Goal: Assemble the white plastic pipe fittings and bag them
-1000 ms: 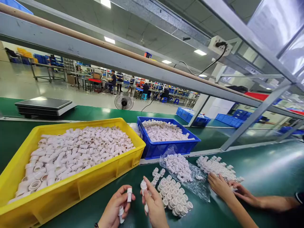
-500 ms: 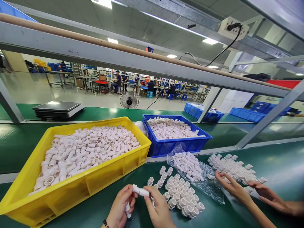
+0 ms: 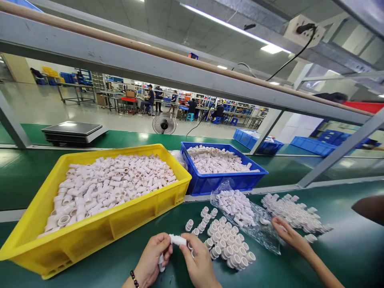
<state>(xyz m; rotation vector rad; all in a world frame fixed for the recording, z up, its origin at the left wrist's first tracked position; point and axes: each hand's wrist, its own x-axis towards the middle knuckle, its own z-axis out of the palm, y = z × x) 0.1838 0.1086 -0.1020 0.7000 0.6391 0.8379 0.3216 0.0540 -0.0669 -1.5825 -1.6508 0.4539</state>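
Between the left hand [image 3: 151,258] and the right hand [image 3: 199,260], from where I'm standing: one white fitting [image 3: 179,240], pinched by both. Left also holds a second piece [image 3: 161,263] (lower down, partly hidden). Just right of the hands, clustered fittings [image 3: 230,243] on the worktop [image 3: 105,268]; ahead-left, yellow bin [image 3: 120,230] heaped with white pieces [image 3: 111,184].

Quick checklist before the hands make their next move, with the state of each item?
1. White fitting gripped at both ends: ok, between left hand and right hand.
2. Fitting one part or two joined: cannot tell, fingers cover its ends.
3. Left hand free of other parts: not ok, it also holds a second white piece.
4. Co-worker's hand apart from both: ok.
5. Yellow bin stocked: ok, white fittings inside.
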